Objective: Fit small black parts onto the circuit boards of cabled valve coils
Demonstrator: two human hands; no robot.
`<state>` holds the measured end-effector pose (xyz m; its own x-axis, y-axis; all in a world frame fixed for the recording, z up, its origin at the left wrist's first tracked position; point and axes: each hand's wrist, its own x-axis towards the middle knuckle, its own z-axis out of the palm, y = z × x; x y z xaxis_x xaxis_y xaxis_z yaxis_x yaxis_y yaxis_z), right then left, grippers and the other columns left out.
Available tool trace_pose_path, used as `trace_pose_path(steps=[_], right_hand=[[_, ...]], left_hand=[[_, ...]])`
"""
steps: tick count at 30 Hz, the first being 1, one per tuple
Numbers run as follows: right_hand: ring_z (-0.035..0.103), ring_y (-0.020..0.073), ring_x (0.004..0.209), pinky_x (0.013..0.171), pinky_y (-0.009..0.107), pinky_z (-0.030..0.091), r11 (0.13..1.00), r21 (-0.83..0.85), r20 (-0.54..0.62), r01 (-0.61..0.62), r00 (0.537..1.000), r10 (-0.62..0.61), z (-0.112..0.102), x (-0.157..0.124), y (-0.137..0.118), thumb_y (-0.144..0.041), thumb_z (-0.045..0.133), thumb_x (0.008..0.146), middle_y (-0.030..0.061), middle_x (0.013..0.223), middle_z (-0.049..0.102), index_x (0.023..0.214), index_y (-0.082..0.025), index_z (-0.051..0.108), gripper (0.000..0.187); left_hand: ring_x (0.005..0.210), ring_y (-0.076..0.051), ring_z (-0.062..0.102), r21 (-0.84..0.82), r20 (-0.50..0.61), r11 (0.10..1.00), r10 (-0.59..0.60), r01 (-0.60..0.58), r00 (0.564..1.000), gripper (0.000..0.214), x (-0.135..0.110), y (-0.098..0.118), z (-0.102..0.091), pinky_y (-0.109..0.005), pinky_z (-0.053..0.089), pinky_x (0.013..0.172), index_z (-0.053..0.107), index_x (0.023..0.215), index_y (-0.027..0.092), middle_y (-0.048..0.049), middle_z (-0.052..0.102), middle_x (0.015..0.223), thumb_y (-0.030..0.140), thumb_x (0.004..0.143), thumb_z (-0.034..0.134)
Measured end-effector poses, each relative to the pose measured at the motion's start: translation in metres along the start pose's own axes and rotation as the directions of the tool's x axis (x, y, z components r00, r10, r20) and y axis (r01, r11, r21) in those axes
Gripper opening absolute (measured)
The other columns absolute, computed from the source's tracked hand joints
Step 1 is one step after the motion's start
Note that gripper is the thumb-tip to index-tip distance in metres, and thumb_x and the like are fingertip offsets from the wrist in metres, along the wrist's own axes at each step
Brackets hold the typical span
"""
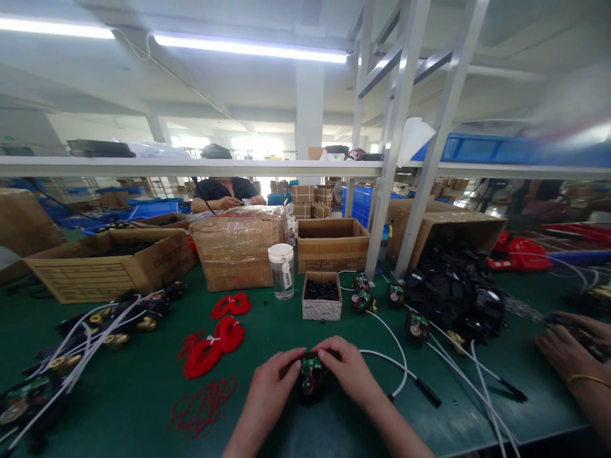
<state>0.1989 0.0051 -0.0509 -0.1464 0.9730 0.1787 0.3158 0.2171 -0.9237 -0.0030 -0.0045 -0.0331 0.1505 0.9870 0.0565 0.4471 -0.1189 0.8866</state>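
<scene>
Both my hands grip a small black device with a bare green circuit board [311, 372] and a round silvery part, just above the green tabletop. My left hand [277, 380] is closed on its left side, thumb by the board. On the opposite side my right hand [347, 370] has its fingers over the top edge. A white cable [396, 343] with a black plug end lies right of my right hand. Similar board units [417, 327] with cables rest farther right. Red wire bundles [214, 346] lie to the left of my left hand.
A small box of black parts [323, 299] and a lidded clear cup [282, 273] stand ahead. Black housings [453, 292] spill from a carton at right. Brass-fitted units [105, 324] lie left. Another person's hands [577, 346] work at far right; a metal post [386, 191] rises from the table.
</scene>
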Motion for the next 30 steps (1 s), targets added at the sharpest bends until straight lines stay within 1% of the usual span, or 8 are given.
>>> trace_pose_path(steps=[3, 8, 10, 12, 15, 18, 23, 30], right_hand=[[0.065, 0.0219, 0.094, 0.09, 0.035, 0.049, 1.0, -0.023, 0.0, 0.003, 1.0, -0.003, -0.001, -0.002, -0.002, -0.034, 0.058, 0.089, 0.0055, 0.094, 0.07, 0.094, -0.021, 0.077, 0.023], [0.067, 0.0206, 0.085, 0.08, 0.033, 0.052, 0.997, 0.004, -0.021, -0.074, 0.997, 0.074, -0.002, -0.005, 0.01, -0.033, 0.045, 0.095, 0.0064, 0.097, 0.07, 0.107, -0.02, 0.071, 0.031], [0.066, 0.0202, 0.083, 0.079, 0.033, 0.052, 0.995, 0.004, -0.039, -0.103, 0.994, 0.103, -0.003, -0.009, 0.014, -0.024, 0.041, 0.094, 0.0071, 0.099, 0.069, 0.109, -0.019, 0.068, 0.032], [0.064, 0.0217, 0.094, 0.087, 0.034, 0.049, 0.99, -0.122, -0.053, -0.07, 0.997, 0.064, -0.005, -0.015, 0.015, -0.012, 0.044, 0.086, 0.0076, 0.103, 0.067, 0.108, -0.02, 0.068, 0.033], [0.055, 0.0265, 0.107, 0.093, 0.04, 0.041, 0.877, -0.479, -0.058, -0.031, 0.998, 0.003, -0.006, -0.026, 0.01, -0.003, 0.052, 0.075, 0.0075, 0.11, 0.064, 0.104, -0.022, 0.069, 0.039], [0.052, 0.0292, 0.106, 0.091, 0.044, 0.039, 0.739, -0.672, -0.08, -0.052, 0.997, -0.003, -0.008, -0.032, 0.003, -0.006, 0.056, 0.079, 0.0068, 0.111, 0.065, 0.1, -0.025, 0.069, 0.031], [0.052, 0.0323, 0.107, 0.089, 0.047, 0.038, 0.628, -0.775, -0.079, -0.073, 0.997, 0.02, -0.015, -0.036, 0.0, -0.008, 0.057, 0.082, 0.0091, 0.103, 0.067, 0.092, -0.022, 0.068, 0.02], [0.052, 0.0348, 0.109, 0.093, 0.051, 0.037, 0.593, -0.8, -0.113, -0.09, 0.994, -0.002, -0.037, -0.052, -0.001, -0.022, 0.063, 0.088, 0.0107, 0.105, 0.068, 0.097, -0.02, 0.068, 0.01]], left_hand=[[0.114, -0.025, 0.067, -0.052, 0.032, 0.999, 0.001, 0.0, 0.999, 0.037, -0.002, -0.001, -0.001, -0.039, 0.048, 0.106, 0.075, 0.114, 0.026, -0.0054, 0.076, 0.117, 0.034, 0.081, 0.059], [0.121, -0.027, 0.065, -0.365, 0.183, 0.924, -0.047, 0.112, 0.982, 0.054, -0.011, -0.008, -0.009, -0.042, 0.045, 0.111, 0.067, 0.128, 0.022, -0.0091, 0.07, 0.132, 0.027, 0.074, 0.065], [0.12, -0.027, 0.065, -0.407, 0.197, 0.902, -0.067, 0.143, 0.978, 0.055, -0.015, -0.01, -0.01, -0.042, 0.045, 0.11, 0.065, 0.129, 0.022, -0.0096, 0.069, 0.132, 0.03, 0.075, 0.067], [0.119, -0.028, 0.066, -0.411, 0.197, 0.899, -0.074, 0.151, 0.978, 0.058, -0.016, -0.011, -0.007, -0.042, 0.047, 0.108, 0.063, 0.13, 0.021, -0.0105, 0.07, 0.131, 0.033, 0.074, 0.07], [0.113, -0.028, 0.068, -0.372, 0.177, 0.917, -0.083, 0.145, 0.981, 0.064, -0.013, -0.011, 0.0, -0.042, 0.05, 0.104, 0.062, 0.132, 0.018, -0.0126, 0.072, 0.125, 0.039, 0.072, 0.073], [0.113, -0.029, 0.068, -0.351, 0.137, 0.92, -0.131, 0.172, 0.982, 0.063, -0.008, -0.011, 0.008, -0.042, 0.052, 0.102, 0.065, 0.126, 0.018, -0.0117, 0.075, 0.12, 0.049, 0.072, 0.073], [0.106, -0.034, 0.071, -0.364, 0.115, 0.896, -0.226, 0.253, 0.967, 0.066, -0.002, -0.013, 0.014, -0.044, 0.059, 0.09, 0.073, 0.11, 0.018, -0.0122, 0.077, 0.114, 0.06, 0.059, 0.08], [0.096, -0.032, 0.075, -0.36, 0.087, 0.877, -0.307, 0.317, 0.948, 0.048, 0.024, 0.002, 0.03, -0.044, 0.063, 0.08, 0.073, 0.108, 0.017, -0.0116, 0.079, 0.107, 0.045, 0.07, 0.08]])
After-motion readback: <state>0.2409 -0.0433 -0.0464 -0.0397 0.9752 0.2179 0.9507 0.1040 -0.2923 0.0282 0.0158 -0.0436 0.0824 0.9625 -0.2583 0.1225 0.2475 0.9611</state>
